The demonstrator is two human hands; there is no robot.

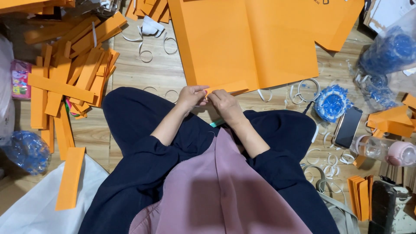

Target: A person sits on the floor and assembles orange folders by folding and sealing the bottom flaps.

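Observation:
I sit cross-legged on a wooden floor. A large orange paper sheet (242, 39) lies spread in front of my knees. My left hand (190, 96) and my right hand (223, 102) meet at its near edge, fingers pinched on a folded orange flap (229, 86) at the sheet's lower edge. Both hands touch each other over my dark trousers. Something small and teal (216, 124) peeks out beneath my right wrist.
A heap of orange paper strips (69, 73) lies at the left. White tape rings (303, 91) are scattered around. At the right lie a blue tape bundle in plastic (331, 103), a phone (348, 126) and a bottle with a pink cap (390, 151).

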